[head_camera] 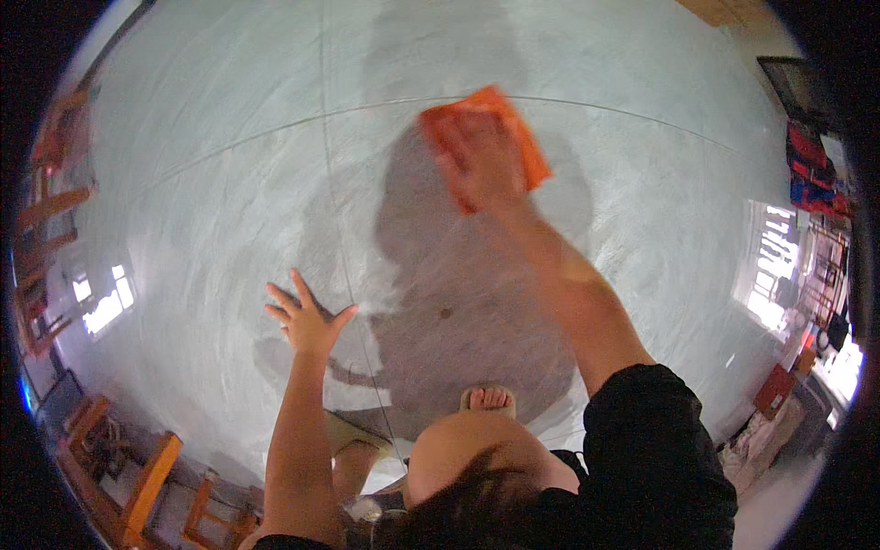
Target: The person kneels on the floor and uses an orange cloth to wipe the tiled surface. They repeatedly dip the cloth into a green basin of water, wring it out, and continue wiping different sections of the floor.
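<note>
An orange cloth [528, 148] lies against the smooth grey-green floor [213, 227], ahead of my body and right of the middle. My right hand [478, 155] presses on it, fingers over its left part, and looks blurred. Part of the cloth is hidden beneath the palm. To the left, nearer my body, my left hand [308, 326] has its fingers spread and holds nothing. Whether that palm rests on the floor or hovers just over it, I cannot tell. Thin joint lines cross the floor between the two hands.
My bent knee [474, 447] and a foot in a sandal [491, 399] are close below. Wooden furniture [148, 488] stands at the lower left, more along the left rim. At the right rim are a red-and-blue item [811, 168] and a reddish box [773, 390].
</note>
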`<move>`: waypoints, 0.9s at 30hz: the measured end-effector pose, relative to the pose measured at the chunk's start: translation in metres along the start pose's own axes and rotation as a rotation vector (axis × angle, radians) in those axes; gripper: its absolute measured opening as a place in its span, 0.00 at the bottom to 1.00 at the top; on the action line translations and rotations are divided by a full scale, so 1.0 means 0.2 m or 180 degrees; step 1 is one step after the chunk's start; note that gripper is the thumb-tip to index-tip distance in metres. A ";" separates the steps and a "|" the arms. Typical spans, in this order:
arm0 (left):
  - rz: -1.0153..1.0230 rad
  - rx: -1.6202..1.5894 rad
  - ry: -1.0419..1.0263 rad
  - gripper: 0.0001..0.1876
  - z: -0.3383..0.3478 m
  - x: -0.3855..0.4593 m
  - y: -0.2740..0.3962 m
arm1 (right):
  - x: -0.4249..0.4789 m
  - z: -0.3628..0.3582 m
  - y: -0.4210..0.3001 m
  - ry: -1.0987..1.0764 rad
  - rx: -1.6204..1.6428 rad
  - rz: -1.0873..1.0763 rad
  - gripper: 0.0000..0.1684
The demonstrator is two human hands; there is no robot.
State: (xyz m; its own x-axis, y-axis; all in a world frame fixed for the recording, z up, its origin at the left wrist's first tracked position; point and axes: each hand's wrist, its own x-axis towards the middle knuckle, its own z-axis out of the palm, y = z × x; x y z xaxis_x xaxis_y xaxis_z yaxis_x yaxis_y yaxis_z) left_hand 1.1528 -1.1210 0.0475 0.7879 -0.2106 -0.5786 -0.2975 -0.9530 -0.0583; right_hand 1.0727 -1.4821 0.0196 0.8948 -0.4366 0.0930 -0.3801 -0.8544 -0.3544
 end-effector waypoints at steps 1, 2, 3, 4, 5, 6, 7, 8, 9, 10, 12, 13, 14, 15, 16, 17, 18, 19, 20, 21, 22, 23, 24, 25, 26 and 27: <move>-0.0097 -0.0036 -0.0202 0.71 -0.04 0.00 0.04 | 0.00 -0.18 0.17 -0.0696 0.0030 0.0829 0.33; 0.0021 -0.0070 -0.0139 0.71 -0.03 0.00 0.08 | -0.09 -0.15 0.49 -0.0105 -0.0812 0.1056 0.34; 0.0132 -0.0100 -0.0086 0.70 0.00 0.01 0.08 | -0.19 -0.10 0.77 0.0459 -0.1662 0.1262 0.35; 0.0260 -0.0084 0.0093 0.70 0.05 0.03 0.01 | -0.23 -0.13 0.88 0.0597 -0.1508 0.1691 0.35; 0.0395 -0.0056 0.0287 0.70 0.08 0.05 -0.05 | -0.27 -0.18 0.96 0.0747 -0.1343 0.2117 0.35; 0.0615 -0.0021 0.0597 0.70 0.14 0.09 -0.17 | -0.30 -0.23 1.02 0.0921 -0.1161 0.2520 0.35; 0.0695 -0.0069 0.0602 0.69 0.17 0.10 -0.15 | -0.35 -0.21 1.04 0.1062 -0.1335 0.2390 0.34; 0.0743 -0.0091 0.0628 0.69 0.18 0.10 -0.15 | -0.41 -0.15 0.98 0.0895 -0.1588 0.2130 0.35; 0.0637 -0.0160 0.0375 0.69 0.14 0.09 -0.10 | -0.50 -0.10 0.89 0.0693 -0.1876 0.1904 0.35; 0.0565 -0.0140 0.0255 0.69 0.10 0.09 -0.11 | -0.61 -0.03 0.72 0.0984 -0.1066 0.1406 0.35; 0.0478 -0.0073 0.0127 0.68 0.03 0.10 -0.14 | -0.71 -0.24 0.20 -0.0502 -0.0968 0.1071 0.35; 0.0547 -0.0083 0.0065 0.68 0.03 0.11 -0.10 | -0.93 -0.20 0.12 -0.0371 -0.0549 0.0472 0.34; 0.0580 -0.0058 0.0020 0.68 0.01 0.13 -0.09 | -1.13 -0.12 0.08 -0.0226 -0.0084 -0.0149 0.32; 0.0579 -0.0090 -0.0043 0.68 0.01 0.14 -0.08 | -1.30 -0.16 0.07 -0.0333 0.0075 -0.0268 0.31; 0.0566 -0.0045 -0.0010 0.67 0.01 0.15 -0.11 | -1.36 -0.23 0.12 -0.0943 0.0375 0.0511 0.30; 0.0552 0.0011 0.0064 0.67 0.00 0.15 -0.15 | -1.41 -0.30 0.16 -0.1466 0.0528 0.1303 0.28; 0.0630 0.0021 0.0055 0.67 0.03 0.16 -0.14 | -1.74 -0.23 0.31 -0.1410 0.0386 0.2017 0.30; 0.0738 0.0035 0.0101 0.67 0.08 0.17 -0.13 | -2.06 -0.14 0.45 -0.1320 0.0263 0.2728 0.31; 0.0732 0.0103 0.0176 0.67 0.06 0.17 -0.18 | -2.05 -0.23 0.59 0.0626 -0.0805 0.1839 0.28; 0.0798 0.0135 0.0192 0.67 0.08 0.17 -0.18 | -2.13 -0.27 0.73 0.1374 -0.1354 0.2521 0.26; 0.0829 0.0170 0.0171 0.67 0.09 0.17 -0.17 | -2.15 -0.33 0.86 0.1727 -0.1688 0.3230 0.28; 0.0838 0.0178 0.0159 0.66 0.09 0.17 -0.16 | -2.13 -0.37 1.02 0.1739 -0.1780 0.4191 0.30; 0.0835 0.0203 0.0158 0.66 0.10 0.17 -0.15 | -2.02 -0.41 1.16 0.1689 -0.1757 0.5066 0.33; 0.0826 0.0212 0.0150 0.66 0.09 0.16 -0.12 | -1.87 -0.45 1.29 0.1577 -0.1669 0.5665 0.35; 0.0780 0.0255 0.0110 0.66 0.06 0.14 -0.13 | -1.66 -0.48 1.38 0.1437 -0.1540 0.5884 0.37; 0.0721 0.0302 0.0061 0.66 0.04 0.11 -0.14 | -1.45 -0.46 1.40 0.1136 -0.1563 0.5489 0.36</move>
State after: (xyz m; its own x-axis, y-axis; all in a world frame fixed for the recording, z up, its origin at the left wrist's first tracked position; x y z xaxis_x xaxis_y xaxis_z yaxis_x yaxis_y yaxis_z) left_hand 1.1745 -1.0974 0.0293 0.7051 -0.4216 -0.5701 -0.5163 -0.8564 -0.0053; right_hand 0.6850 -1.6202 -0.0203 -0.5872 -0.7943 0.1562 -0.8032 0.5956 0.0092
